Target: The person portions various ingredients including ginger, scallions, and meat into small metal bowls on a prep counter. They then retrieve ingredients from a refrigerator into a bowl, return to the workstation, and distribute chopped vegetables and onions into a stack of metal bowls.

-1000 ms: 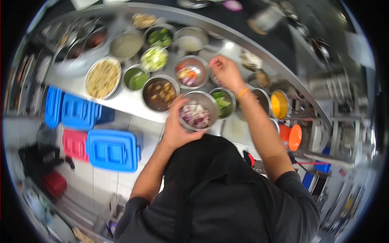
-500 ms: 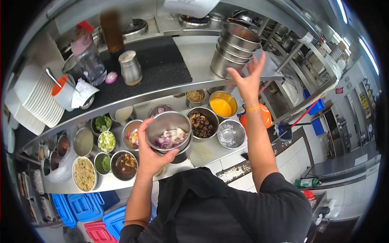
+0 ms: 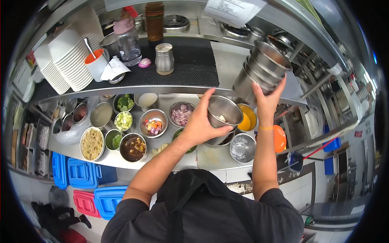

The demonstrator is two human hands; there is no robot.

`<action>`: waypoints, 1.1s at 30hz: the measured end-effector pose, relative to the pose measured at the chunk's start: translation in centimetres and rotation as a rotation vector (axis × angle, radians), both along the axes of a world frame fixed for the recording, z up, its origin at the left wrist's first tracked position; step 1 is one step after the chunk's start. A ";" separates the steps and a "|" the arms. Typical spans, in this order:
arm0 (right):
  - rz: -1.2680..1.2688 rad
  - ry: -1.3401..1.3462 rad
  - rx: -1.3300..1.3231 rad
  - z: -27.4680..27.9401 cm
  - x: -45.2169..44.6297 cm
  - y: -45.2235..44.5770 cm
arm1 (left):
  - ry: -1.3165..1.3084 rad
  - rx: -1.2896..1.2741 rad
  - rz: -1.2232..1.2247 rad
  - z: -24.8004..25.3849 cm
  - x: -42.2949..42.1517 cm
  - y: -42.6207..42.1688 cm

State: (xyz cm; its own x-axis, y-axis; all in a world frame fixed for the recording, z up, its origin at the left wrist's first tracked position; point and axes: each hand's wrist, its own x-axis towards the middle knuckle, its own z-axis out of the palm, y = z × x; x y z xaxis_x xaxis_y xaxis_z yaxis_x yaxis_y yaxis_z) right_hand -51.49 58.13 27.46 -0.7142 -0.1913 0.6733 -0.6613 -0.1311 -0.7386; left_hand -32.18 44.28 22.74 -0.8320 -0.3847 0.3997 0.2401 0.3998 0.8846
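Observation:
My left hand point(image 3: 198, 123) is wrapped round the side of a steel bowl point(image 3: 225, 110), tilted above the counter, with a few pale pieces like garlic visible inside. My right hand point(image 3: 267, 99) grips a leaning stack of steel pots point(image 3: 265, 67) at the shelf's edge, thumb and fingers on either side. Just behind the held bowl is a pot of orange-yellow liquid point(image 3: 248, 117). An almost bare steel bowl point(image 3: 242, 148) with white residue stands below my right hand. A bowl of chopped purple onion point(image 3: 181, 114) sits left of my left hand.
Several food containers cover the counter's left, including a rice-like mix point(image 3: 92, 144) and a dark sauce point(image 3: 133, 148). On the raised shelf's black mat point(image 3: 188, 60) stand a steel shaker point(image 3: 164, 59) and a plastic jar point(image 3: 128, 44). Stacked white bowls point(image 3: 73, 60) stand at left.
My left hand has carried its bowl to the right. My right hand, spread open beside the stacked pots before, now closes on them, and the stack leans more. The camera view has shifted too.

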 end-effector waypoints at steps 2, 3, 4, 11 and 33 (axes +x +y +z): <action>0.024 0.020 0.025 -1.5 1.7 1.3 | 0.000 -0.008 -0.020 -0.2 -1.3 0.4; 0.032 0.028 0.035 -2.2 2.6 2.0 | 0.010 -0.057 -0.019 0.0 -1.6 0.7; 0.086 -0.009 0.018 -2.7 3.6 2.6 | 0.018 -0.107 -0.021 0.3 -1.8 1.0; 0.274 -0.131 0.025 -3.6 7.8 6.0 | 0.128 -0.168 -0.159 1.9 -1.9 2.4; 0.115 -0.007 0.149 5.9 -2.1 1.3 | 0.404 -0.027 -0.217 7.1 -16.0 -1.4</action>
State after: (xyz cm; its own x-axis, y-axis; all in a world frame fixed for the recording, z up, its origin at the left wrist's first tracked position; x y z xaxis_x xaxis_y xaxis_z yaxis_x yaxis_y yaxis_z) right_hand -53.63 59.48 33.39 -0.6863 -0.3694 0.6265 -0.6432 -0.0940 -0.7599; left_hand -48.20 42.84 29.87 -0.6672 -0.2041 0.7163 0.6445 0.3238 0.6926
